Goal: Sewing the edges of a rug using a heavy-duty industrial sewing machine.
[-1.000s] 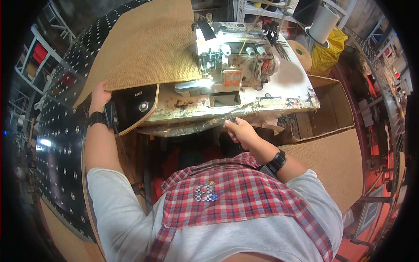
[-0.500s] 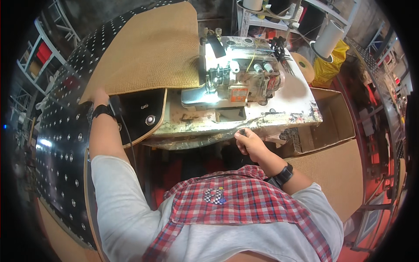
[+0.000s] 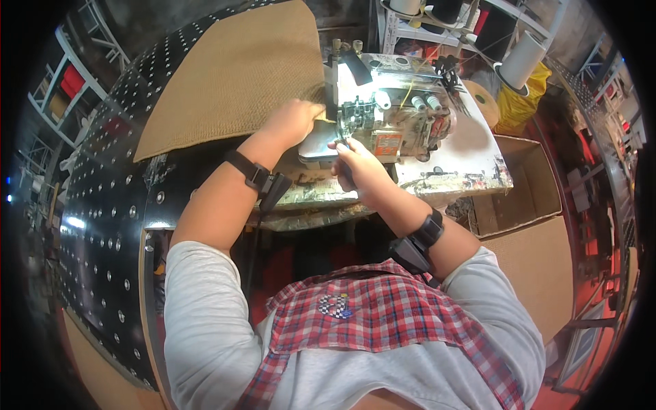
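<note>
A large tan woven mat [image 3: 239,75] lies left of the sewing machine [image 3: 396,109], its right edge close to the needle area. At the mat's near right corner, my left hand [image 3: 292,123] is closed, thumb and fingers pinching the edge beside the lit needle area. My right hand [image 3: 360,171] is closed round a small dark tool [image 3: 346,179], mostly hidden in the fist. Its fingertips come up to the front of the needle area, just right of my left hand. The exact kind of tool cannot be made out.
A black studded table [image 3: 102,236] stretches along the left. An open cardboard box [image 3: 523,184] stands right of the machine's worn white table [image 3: 471,167], with a tan sheet [image 3: 529,273] nearer me. Behind are thread cones [image 3: 523,61] and a yellow bag [image 3: 516,109].
My left hand has gone right, from the mat's left corner to its edge by the needle area. My right hand has risen from the table's front edge up to the machine.
</note>
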Demonstrator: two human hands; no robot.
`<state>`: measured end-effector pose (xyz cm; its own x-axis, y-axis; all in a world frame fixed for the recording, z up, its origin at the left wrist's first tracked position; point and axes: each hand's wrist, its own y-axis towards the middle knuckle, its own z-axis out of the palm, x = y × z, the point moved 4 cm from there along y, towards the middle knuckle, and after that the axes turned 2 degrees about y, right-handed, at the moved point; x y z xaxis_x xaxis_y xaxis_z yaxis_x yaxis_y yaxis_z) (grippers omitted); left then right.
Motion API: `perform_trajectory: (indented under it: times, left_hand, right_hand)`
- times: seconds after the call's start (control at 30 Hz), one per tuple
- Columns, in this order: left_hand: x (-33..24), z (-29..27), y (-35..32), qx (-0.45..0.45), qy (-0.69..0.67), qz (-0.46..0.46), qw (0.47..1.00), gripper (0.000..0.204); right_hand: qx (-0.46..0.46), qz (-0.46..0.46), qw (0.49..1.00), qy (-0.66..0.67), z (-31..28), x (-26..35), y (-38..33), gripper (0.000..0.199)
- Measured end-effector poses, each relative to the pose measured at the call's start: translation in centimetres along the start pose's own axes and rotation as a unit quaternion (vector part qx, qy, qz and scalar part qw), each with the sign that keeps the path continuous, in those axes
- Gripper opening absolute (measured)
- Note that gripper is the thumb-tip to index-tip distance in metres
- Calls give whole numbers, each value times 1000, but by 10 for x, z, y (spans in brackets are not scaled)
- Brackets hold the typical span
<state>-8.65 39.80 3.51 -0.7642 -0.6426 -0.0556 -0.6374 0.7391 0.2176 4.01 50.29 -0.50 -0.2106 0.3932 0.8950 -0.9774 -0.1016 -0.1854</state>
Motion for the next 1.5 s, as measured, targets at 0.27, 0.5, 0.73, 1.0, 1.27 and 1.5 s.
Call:
perform_trajectory:
  times: [0.27,0.5,0.73,1.0,1.27,1.5]
  left_hand:
    - [8,-8,-9,-80,-133,-67,986,25]
    - [5,-5,-9,-57,-92,-39,993,19]
    - [8,0,-7,-52,-61,-51,995,21]
    - [11,1,-7,-62,-83,-32,994,19]
    - [12,-6,-10,-19,-216,-44,975,21]
    - [7,-10,-10,-22,-158,-48,986,20]
  right_hand:
    - [-26,170,971,164,20,-2,48,49]
    - [-66,157,938,303,37,-11,72,41]
    - [-99,115,925,348,39,-19,77,33]
    - [-83,107,914,382,40,-19,77,35]
    - [-19,115,905,409,44,-15,71,34]
    - [15,122,883,454,49,-13,67,33]
